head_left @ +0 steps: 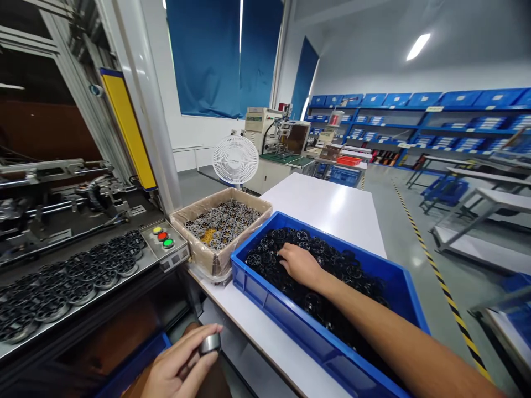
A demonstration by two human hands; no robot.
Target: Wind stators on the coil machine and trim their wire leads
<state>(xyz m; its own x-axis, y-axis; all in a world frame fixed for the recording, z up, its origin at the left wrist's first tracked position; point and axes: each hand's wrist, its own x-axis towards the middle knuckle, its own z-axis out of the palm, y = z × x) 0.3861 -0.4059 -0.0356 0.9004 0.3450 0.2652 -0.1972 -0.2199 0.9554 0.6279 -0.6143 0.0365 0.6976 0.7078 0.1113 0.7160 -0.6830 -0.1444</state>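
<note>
My left hand point(180, 365) is in the lower foreground, thumb and fingers closed on a short, shiny metal ring point(210, 344) held by its sides. Over to the right, my right hand point(302, 266) reaches down into a deep blue bin point(290, 309). Its fingers are curled among the heap of black spoked wheel-like parts point(332, 257); the fingertips are partly hidden, so whatever they grip does not show. On the machine's ledge at left lie rows of similar black spoked parts with metal rims point(78, 276).
A plastic-lined carton point(215, 262) of grey and yellow spoked parts stands beside the bin on the white table point(323, 199). A button panel point(166, 243) with yellow, red and green buttons sits at the machine's corner. Behind stands a white fan point(235, 160).
</note>
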